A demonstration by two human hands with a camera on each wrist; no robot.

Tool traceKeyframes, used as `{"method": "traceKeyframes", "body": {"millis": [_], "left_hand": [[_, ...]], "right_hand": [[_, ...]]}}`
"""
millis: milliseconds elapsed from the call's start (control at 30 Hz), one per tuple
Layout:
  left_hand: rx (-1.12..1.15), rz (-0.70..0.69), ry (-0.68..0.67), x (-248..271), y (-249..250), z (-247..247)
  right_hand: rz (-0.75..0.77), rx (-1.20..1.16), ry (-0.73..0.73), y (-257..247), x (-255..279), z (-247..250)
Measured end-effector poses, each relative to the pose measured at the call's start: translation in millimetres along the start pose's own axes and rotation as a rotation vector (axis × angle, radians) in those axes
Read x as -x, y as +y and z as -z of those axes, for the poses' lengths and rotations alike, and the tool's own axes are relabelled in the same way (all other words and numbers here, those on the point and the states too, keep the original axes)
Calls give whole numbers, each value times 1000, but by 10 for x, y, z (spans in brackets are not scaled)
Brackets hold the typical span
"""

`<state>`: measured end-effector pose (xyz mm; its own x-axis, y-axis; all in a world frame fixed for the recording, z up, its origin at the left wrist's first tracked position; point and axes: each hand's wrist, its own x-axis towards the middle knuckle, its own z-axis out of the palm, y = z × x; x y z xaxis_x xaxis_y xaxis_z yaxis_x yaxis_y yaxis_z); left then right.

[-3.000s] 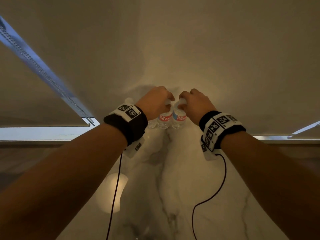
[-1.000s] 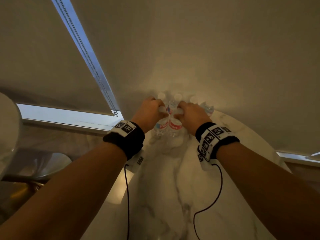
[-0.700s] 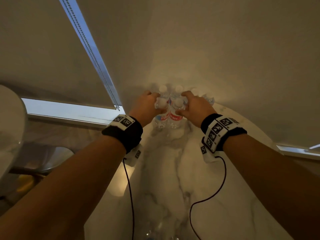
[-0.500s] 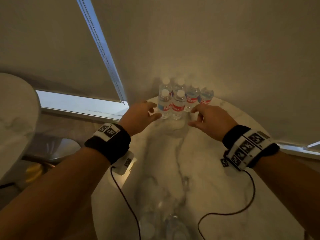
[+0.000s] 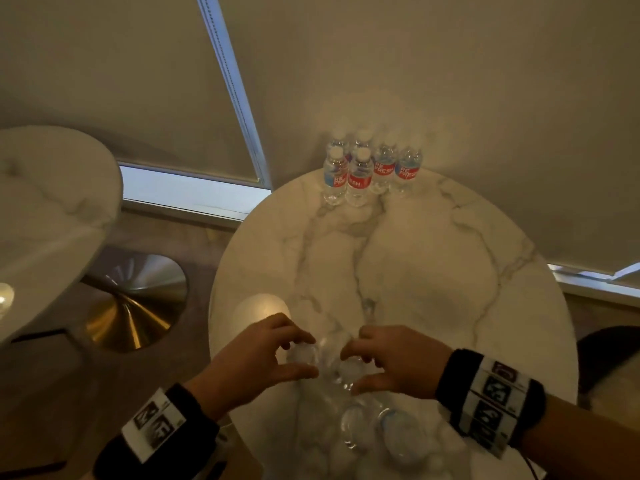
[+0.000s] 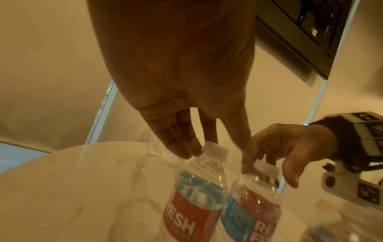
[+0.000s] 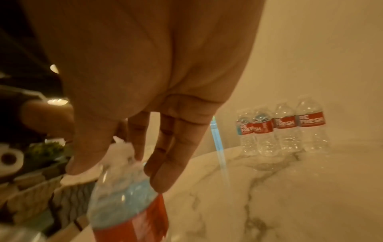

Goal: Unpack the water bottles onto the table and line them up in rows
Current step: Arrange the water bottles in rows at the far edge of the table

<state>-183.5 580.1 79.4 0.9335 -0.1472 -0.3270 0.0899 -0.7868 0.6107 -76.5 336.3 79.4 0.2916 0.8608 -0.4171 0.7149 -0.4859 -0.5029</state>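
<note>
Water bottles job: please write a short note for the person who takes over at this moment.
Left hand: fingertips pinch the cap of one bottle in the pack at the near table edge.
Right hand: fingers curl over the cap of the neighbouring bottle.
Done: six bottles stand upright at the far edge of the marble table, four behind, two in front on the left.
Left: lift these two out, extend the front row, then unpack the rest; how many remain cannot be told.

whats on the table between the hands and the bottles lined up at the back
Nothing: in the head view, only bare marble table separates the left hand and right hand from the lined-up bottles at the far edge.
</note>
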Motion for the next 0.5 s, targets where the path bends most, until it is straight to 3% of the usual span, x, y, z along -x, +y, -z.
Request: {"method": "traceKeyframes", "body": {"millis": [100,233,500], "left_hand": [[-48,3,-25,-14,-1,-119],[-57,-13,11,-284,61,-21],[-83,-144,115,-1687,507,438]], "right_hand": [[49,2,58,-6,-69,-105],[-36,-71,195,206,-31,129],[-331,-32,361,1066,-126,1106]]}}
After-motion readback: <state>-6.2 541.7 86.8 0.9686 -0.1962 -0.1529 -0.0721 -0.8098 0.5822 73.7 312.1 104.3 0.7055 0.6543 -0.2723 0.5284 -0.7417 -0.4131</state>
